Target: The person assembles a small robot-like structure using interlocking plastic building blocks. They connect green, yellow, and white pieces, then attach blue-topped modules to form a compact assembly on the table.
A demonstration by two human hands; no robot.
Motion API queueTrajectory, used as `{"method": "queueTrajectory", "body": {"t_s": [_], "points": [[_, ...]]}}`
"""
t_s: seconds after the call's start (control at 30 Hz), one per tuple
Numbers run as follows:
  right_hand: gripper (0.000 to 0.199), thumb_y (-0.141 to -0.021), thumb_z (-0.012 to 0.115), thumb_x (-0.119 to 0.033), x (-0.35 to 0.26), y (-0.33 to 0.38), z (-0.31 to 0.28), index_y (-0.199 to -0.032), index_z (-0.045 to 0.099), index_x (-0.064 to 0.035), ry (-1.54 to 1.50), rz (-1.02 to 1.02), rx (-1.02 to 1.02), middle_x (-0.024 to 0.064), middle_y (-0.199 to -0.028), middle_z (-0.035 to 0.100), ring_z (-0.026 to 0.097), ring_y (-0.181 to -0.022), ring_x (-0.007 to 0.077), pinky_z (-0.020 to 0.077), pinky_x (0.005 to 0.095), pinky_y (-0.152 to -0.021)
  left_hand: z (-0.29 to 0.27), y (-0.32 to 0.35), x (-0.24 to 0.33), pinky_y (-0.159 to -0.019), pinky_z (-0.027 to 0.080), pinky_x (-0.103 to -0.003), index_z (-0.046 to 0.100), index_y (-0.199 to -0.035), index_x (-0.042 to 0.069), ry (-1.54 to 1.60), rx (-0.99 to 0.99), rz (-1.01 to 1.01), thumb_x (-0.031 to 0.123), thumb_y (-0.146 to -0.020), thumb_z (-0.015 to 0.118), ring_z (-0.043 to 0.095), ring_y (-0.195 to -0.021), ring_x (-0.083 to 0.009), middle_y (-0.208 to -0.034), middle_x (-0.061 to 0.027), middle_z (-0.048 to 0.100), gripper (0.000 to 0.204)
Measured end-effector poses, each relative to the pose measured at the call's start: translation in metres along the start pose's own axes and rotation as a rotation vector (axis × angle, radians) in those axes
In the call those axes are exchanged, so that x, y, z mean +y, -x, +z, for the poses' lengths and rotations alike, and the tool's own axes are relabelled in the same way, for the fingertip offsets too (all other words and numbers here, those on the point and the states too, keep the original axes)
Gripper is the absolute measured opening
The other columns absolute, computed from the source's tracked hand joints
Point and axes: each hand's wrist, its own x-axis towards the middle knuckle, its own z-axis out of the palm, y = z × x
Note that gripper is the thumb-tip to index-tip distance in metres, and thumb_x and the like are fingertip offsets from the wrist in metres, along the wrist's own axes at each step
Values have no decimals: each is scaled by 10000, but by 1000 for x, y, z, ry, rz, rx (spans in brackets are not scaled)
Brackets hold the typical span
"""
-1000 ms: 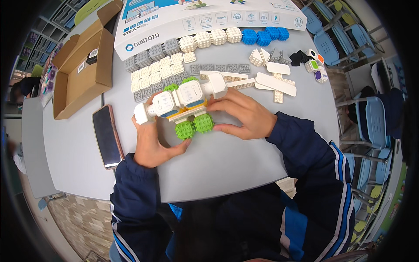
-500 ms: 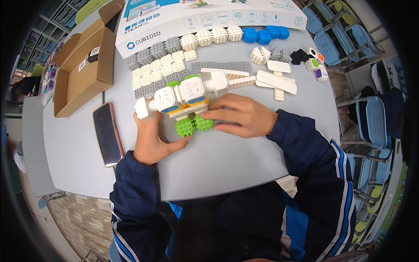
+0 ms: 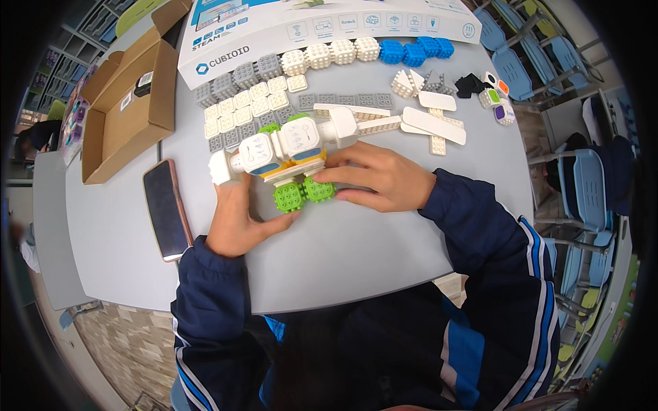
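Between my hands is a block-built model (image 3: 299, 139) with white blocks on top, white pieces jutting out at both sides, yellow and blue parts in the middle and green studded cubes (image 3: 289, 196) at its near end. My left hand (image 3: 236, 222) wraps the model's left side, its thumb against the left green cube; its other fingers are mostly hidden under the model. My right hand (image 3: 384, 179) grips the right side, fingertips on the right green cube and the parts above it.
Behind the model lie rows of grey blocks (image 3: 247, 77), white cubes (image 3: 318, 57), blue cubes (image 3: 414, 55) and white plates (image 3: 433, 127). A phone (image 3: 166, 209) and an open cardboard box (image 3: 127, 109) are at left. A large white box (image 3: 274, 51) stands at the back.
The whole view has shifted very slightly. Both hands keep the same hold on the model, with no clear movement of its parts.
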Motion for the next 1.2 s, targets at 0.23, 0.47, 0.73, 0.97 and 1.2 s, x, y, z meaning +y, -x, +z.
{"method": "queueTrajectory", "body": {"t_s": [0.23,0.47,0.73,0.97,1.2], "points": [[476,-850,714,-117,-4,-2,-4,-1315,622,-154,-13,71,-63,120,-1148,627,617,-1013,281,545,371,-875,-1,0,1,-1027,376,-472,440,-1361,-43,19,-9,-2,244,-672,873,474,-1219,-427,-1306,-256,523,863],[469,-849,719,-133,0,-1,-1,-1308,631,-165,-22,69,-49,114,-1145,630,614,-1025,275,543,371,-892,-1,-2,0,-996,408,-460,490,-1300,-55,-7,36,71,243,-668,884,520,-1166,-420,-1254,-251,561,803],[476,-850,712,-131,0,-1,-1,-1315,616,-167,-24,64,-52,112,-1136,617,604,-1022,274,536,372,-892,-4,-1,-1,-999,407,-459,491,-1300,-57,-3,-14,9,253,-665,896,518,-1169,-422,-1256,-252,561,815],[504,-841,705,-116,2,-1,0,-1329,588,-166,-15,20,-29,109,-1108,598,591,-1001,274,527,375,-876,-3,-1,-1,-1020,394,-457,474,-1323,-55,2,-10,18,263,-649,909,495,-1206,-422,-1277,-249,543,863],[501,-840,707,-115,0,-1,1,-1324,588,-169,-13,54,-33,109,-1094,595,590,-986,276,527,376,-870,-2,-4,-6,-988,445,-397,370,-1382,-53,-54,68,97,278,-593,965,588,-1136,-311,-1240,-205,588,1042]]}}
